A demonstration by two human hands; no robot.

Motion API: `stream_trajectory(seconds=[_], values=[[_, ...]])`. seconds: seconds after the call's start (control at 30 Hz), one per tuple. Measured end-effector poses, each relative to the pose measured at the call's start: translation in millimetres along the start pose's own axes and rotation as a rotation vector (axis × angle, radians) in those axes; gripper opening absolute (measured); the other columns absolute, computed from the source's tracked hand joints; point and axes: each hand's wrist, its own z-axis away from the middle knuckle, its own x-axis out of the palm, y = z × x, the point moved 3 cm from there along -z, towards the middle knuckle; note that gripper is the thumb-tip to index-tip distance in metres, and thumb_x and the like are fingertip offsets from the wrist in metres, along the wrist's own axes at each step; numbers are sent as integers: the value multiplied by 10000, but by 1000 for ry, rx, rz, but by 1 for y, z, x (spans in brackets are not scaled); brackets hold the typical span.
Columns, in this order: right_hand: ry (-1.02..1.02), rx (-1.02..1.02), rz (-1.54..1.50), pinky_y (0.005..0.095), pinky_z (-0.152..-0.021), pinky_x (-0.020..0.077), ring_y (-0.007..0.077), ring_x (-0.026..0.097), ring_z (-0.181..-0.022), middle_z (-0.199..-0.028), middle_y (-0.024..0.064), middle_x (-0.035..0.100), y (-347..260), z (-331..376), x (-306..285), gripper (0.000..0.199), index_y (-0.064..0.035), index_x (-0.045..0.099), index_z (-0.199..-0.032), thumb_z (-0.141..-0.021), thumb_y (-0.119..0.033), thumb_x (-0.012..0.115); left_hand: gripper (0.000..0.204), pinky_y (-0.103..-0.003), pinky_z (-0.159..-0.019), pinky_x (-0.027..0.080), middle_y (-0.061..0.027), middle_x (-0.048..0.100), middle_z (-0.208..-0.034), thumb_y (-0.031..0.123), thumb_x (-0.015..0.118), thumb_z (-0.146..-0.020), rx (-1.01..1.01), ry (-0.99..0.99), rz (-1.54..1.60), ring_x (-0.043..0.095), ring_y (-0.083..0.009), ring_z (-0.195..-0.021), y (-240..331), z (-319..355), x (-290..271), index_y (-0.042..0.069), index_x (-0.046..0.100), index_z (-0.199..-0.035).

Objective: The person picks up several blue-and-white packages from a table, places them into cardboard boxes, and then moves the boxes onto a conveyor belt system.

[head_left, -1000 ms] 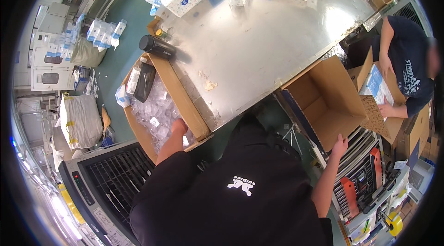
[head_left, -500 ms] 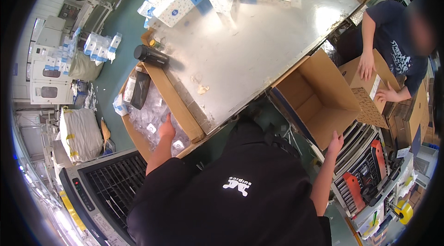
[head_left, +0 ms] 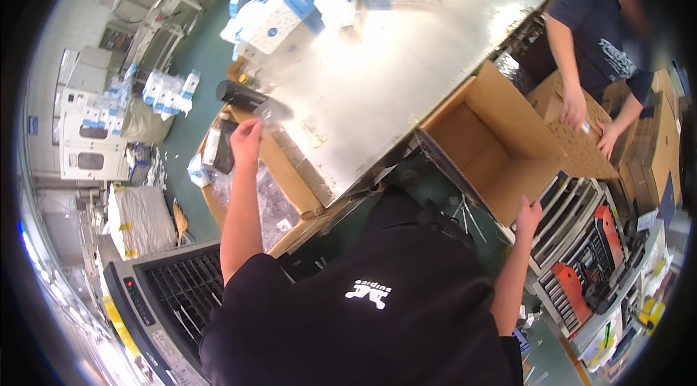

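My left hand [head_left: 247, 142] is raised over the far end of a low cardboard box [head_left: 292, 169], its fingers pinched on a small clear plastic piece [head_left: 271, 111]. More such see-through pieces [head_left: 267, 196] fill that box, some with white square labels. By my left wrist, a black pouch-like object [head_left: 224, 146] lies in the box. A dark bottle [head_left: 241, 95] lies on its side at the table's corner. My right hand [head_left: 528, 216] closes on the near edge of an open, tilted carton [head_left: 508, 201], whose visible inside is bare cardboard.
Blue-and-white patterned packs [head_left: 279, 23] stand at the far side of the metal table [head_left: 377, 88]. At the right a co-worker [head_left: 597, 30] has both hands on a closed carton [head_left: 581, 140]. A roller conveyor [head_left: 555, 237] with orange parts runs below. A grilled machine [head_left: 174, 288] stands lower left.
My left hand has risen out of the plastic pieces, away from me, with one in its fingers. My right hand keeps its hold on the carton. The co-worker's hands have shifted on the other carton.
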Motion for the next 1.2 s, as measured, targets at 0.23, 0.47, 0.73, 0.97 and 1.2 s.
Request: stream_trajectory(seconds=[0.23,0.47,0.73,0.97,1.2], values=[[58,-32,305,506,-915,508,453,642,-1082,-1109,262,690,-30,24,-40,383,-42,620,-1258,-933,-236,562,96,-275,-755,534,-37,739,-897,13,693,-904,170,-669,78,659,-115,-813,120,164,315,3,752,-979],[92,74,345,507,-892,515,445,653,-1044,-1085,262,691,-19,29,-66,355,-32,631,-1221,-936,-234,567,153,-376,-794,565,-196,725,-1000,41,663,-897,692,-723,-69,704,-353,-878,132,207,402,16,728,-1033],[248,156,339,453,-870,532,410,685,-1027,-1069,231,714,11,45,-135,301,-30,635,-1210,-946,-170,601,490,-413,-849,551,-178,614,-1362,97,700,-869,697,-151,-1003,712,-329,-978,-4,24,214,85,607,-1350],[207,188,180,346,-910,513,222,683,-1009,-1116,164,722,99,31,-209,324,71,595,-1255,-974,-87,575,321,-322,-849,555,-131,748,-1031,92,644,-945,190,-913,-374,714,-188,-913,-58,172,407,40,663,-1262],[242,341,258,323,-1013,455,182,597,-1144,-1275,113,648,96,30,-251,384,49,534,-1369,-1035,-138,563,524,-466,-1000,488,-284,622,-1293,352,583,-969,-78,-496,-525,593,-447,-1206,-356,87,601,-23,547,-1334]])
